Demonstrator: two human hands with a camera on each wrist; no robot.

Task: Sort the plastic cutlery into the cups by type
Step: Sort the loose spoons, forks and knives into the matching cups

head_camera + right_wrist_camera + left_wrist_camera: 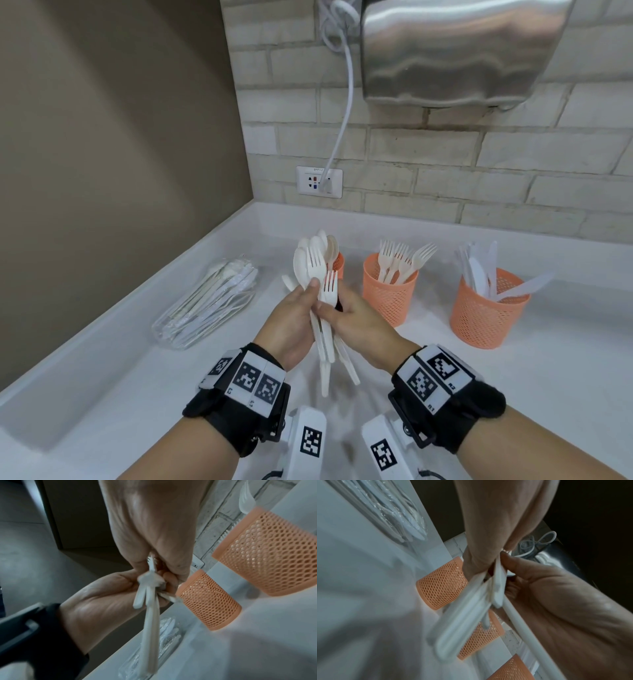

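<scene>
Both hands hold one bundle of white plastic spoons and forks (320, 274) upright above the counter. My left hand (296, 311) grips the handles from the left, thumb near the spoon bowls. My right hand (352, 318) curls round the same bundle from the right, its thumb on a fork's (330, 286) handle. The wrist views show the handles (471, 608) fanned below the fingers (150, 601). Three orange mesh cups stand behind: one (338, 265) mostly hidden by the bundle, one with forks (390, 294), one with knives (486, 311).
A clear plastic bag of white cutlery (209, 301) lies on the white counter (513, 377) to the left. A brick wall with a socket (319, 181), a cord and a steel dryer (455, 51) stands behind. The counter's raised edge runs along the left wall.
</scene>
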